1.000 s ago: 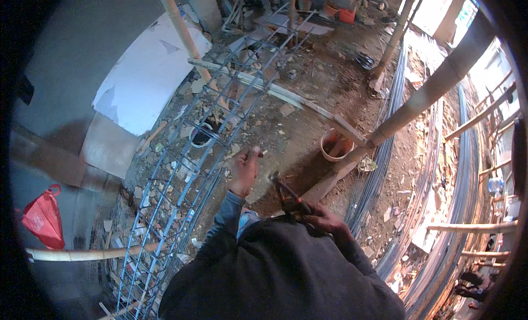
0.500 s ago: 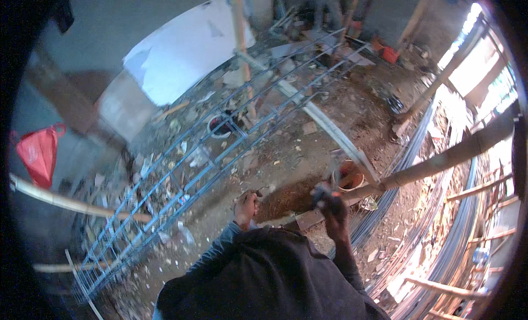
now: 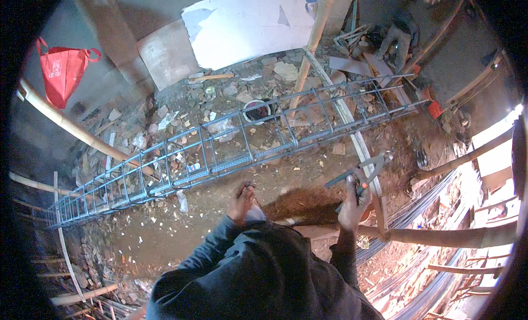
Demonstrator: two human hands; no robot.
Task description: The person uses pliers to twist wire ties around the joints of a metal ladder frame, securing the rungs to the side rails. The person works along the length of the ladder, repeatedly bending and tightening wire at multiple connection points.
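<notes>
My right hand (image 3: pixel 353 206) is closed around a pair of pincers (image 3: pixel 345 177), their jaws pointing up and to the right. One handle sticks out to the left, away from my palm, and a bit of orange shows by my fingers. In front of my body, my left hand (image 3: pixel 241 201) has its fingers curled together; whatever it holds, if anything, is hidden. Beyond both hands a long rebar cage (image 3: pixel 212 170) with square stirrups stretches from lower left to upper right. Neither hand touches it.
A pale timber beam (image 3: pixel 358 146) crosses beneath the cage. Bamboo poles (image 3: pixel 82 124) stand and slant around me. Steel rods (image 3: pixel 396 218) lie at the right. Rubble, a white bucket (image 3: pixel 256 112), a red bag (image 3: pixel 61 72) and a white sheet (image 3: pixel 242 31) are farther off. Another person's legs (image 3: pixel 393 45) show at the back.
My view has turned right, so the cage lies more across the picture. The pincers, blurred before, are now plainly visible, raised and opened outward in my right hand. My left hand stays curled.
</notes>
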